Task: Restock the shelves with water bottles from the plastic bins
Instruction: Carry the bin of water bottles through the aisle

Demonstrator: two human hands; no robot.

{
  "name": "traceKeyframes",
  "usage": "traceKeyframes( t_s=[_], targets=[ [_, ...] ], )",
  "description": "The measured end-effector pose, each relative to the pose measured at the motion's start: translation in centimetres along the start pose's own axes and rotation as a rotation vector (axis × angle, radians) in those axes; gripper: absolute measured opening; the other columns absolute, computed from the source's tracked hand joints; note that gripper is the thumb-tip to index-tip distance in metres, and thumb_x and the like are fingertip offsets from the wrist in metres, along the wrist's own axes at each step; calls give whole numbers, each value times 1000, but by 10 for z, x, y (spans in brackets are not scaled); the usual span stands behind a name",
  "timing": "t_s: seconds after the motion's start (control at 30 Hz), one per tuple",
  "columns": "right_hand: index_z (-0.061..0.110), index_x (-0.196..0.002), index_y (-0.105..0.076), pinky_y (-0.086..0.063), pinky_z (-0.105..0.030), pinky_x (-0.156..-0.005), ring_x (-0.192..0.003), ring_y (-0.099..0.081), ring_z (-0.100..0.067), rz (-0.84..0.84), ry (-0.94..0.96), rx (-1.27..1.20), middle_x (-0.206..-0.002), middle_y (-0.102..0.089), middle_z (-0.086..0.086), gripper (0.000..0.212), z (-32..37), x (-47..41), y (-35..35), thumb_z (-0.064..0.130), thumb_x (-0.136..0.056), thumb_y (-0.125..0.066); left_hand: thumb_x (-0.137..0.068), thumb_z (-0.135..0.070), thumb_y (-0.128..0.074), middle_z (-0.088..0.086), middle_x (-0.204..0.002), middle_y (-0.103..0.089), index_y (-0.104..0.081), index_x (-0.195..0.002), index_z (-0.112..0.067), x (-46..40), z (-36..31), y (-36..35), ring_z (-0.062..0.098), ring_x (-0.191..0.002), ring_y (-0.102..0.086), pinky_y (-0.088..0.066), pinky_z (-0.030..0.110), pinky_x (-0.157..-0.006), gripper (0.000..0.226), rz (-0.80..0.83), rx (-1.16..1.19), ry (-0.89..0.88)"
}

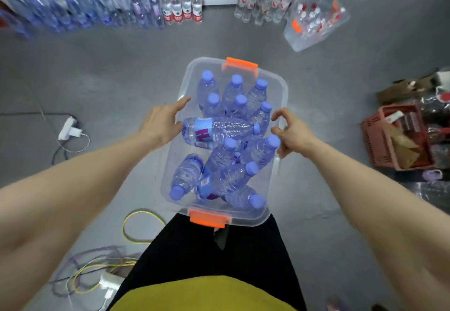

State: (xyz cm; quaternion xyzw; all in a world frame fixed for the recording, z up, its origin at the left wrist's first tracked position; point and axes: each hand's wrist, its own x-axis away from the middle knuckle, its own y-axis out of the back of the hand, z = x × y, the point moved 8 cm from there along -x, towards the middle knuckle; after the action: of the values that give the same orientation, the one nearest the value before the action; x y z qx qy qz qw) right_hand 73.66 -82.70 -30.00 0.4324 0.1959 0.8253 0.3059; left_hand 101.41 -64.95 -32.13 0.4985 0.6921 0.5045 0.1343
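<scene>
Twelve ribbed, blue-capped plastic bottles (220,129) are counted in one clear, orange-latched bin (280,86), flanked by the relaxed left hand (162,123) and loosely curled, empty right hand (291,131).

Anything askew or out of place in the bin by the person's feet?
Yes. In the clear bin, far-end purple-capped bottles stand upright, but one labelled bottle lies crosswise and the near ones are toppled in a heap. No spill shows.

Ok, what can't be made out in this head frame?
- Shelf bottles: motion blur, labels unreadable.
- Far bin: blurred, contents uncountable.
- Near bin: lower bottles hidden under the lying bottle.
- Left hand and right hand: contact with the rim unclear.
</scene>
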Motion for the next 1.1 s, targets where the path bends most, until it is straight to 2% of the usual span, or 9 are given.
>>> traceKeyframes(
  t_s=[0.1, 0.33, 0.43, 0.53, 0.77, 0.83, 0.9, 1.0, 1.1],
  targets=[
    [30, -101, -43, -46, -22, -42, -42, -63, -32, 23, 30, 58, -54, -60, -19, 19, 34, -55, 21, 15, -89, -46, -85, -19, -58, 13, -107, -68, -30, -148, -39, -49, 2, 18, 39, -107, -57, -48, 41, -87, 72, -19, 12, 45],
    [24, -106, -44, -58, -35, -50, -42, -62, -30, 184, 150, 201, -62, -63, -22, 18, 144, -193, 53, 14, -91, -46, -85, -18, -57, 8, -132, -60, -29, -150, -36, -132, 31, 67, 39, -119, -52, -40, 38, -96, 73, -108, 41, 236],
    [24, -104, -45, -55, -33, -45, -40, -61, -29, 248, 221, 268, -66, -63, -24, 16, 208, -245, 49, 15, -91, -47, -85, -15, -58, 16, -121, -65, -29, -150, -34, -155, 59, 87, 41, -113, -54, -40, 40, -95, 74, -152, 95, 346],
    [26, -102, -45, -57, -35, -47, -41, -61, -30, 311, 284, 338, -66, -64, -26, 15, 275, -291, 29, 15, -91, -47, -83, -19, -58, 15, -115, -67, -27, -150, -40, -176, 104, 106, 41, -109, -56, -44, 40, -92, 76, -166, 156, 451],
    [28, -97, -45, -58, -46, -48, -39, -57, -30, 402, 317, 364, -56, -57, -17, 15, 410, -385, -49, 13, -94, -49, -82, -18, -56, 10, -125, -64, -28, -148, -43, -238, 223, 177, 39, -110, -57, -47, 40, -92, 77, -202, 224, 578],
    [26, -98, -45, -57, -43, -45, -38, -56, -29, 419, 324, 351, -54, -56, -16, 14, 445, -408, -71, 13, -95, -49, -81, -20, -55, 5, -129, -62, -24, -147, -48, -256, 257, 199, 38, -108, -59, -50, 41, -91, 79, -189, 217, 597],
    [23, -99, -45, -55, -42, -43, -37, -56, -28, 442, 343, 353, -54, -55, -15, 12, 479, -431, -92, 12, -96, -49, -82, -22, -55, 7, -123, -65, -22, -146, -51, -275, 291, 221, 38, -105, -60, -51, 41, -88, 78, -178, 195, 632],
    [23, -100, -45, -56, -43, -44, -37, -56, -29, 491, 364, 359, -54, -55, -15, 14, 529, -471, -122, 11, -95, -48, -86, -21, -57, 14, -115, -67, -24, -148, -46, -305, 332, 255, 41, -104, -58, -47, 41, -88, 74, -183, 133, 673],
    [26, -102, -43, -52, -36, -43, -36, -53, -25, 548, 354, 389, -61, -53, -14, 14, 576, -513, -149, 13, -98, -46, -86, -19, -58, 18, -112, -67, -26, -149, -43, -334, 367, 286, 42, -104, -57, -46, 41, -89, 74, -197, 121, 713]
  ],
)
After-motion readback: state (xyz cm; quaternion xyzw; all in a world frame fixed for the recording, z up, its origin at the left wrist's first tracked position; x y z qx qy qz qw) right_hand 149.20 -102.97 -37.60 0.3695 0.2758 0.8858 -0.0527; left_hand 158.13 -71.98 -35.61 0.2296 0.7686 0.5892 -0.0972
